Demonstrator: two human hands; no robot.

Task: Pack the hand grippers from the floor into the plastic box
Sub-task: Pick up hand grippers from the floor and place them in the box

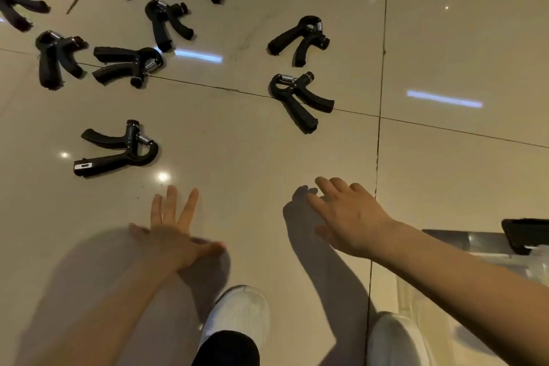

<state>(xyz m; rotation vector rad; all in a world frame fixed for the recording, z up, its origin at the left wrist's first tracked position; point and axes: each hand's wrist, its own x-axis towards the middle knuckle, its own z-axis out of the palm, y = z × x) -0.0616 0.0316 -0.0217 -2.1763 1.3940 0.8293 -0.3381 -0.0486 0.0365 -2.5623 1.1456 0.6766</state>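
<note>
Both empty hands [175,235] above floor [237,134].

Bare forearms without sleeves, lower frame; white shoes [240,313] at bottom centre; a black trouser cuff [227,348] above the left shoe.

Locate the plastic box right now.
Head view, bottom right: the plastic box sits on the floor under the right forearm, right of the right hand, partly cut off by the frame edge.

My head camera looks steeply down at the floor [237,134], close above my outstretched arms and shoes.
</note>
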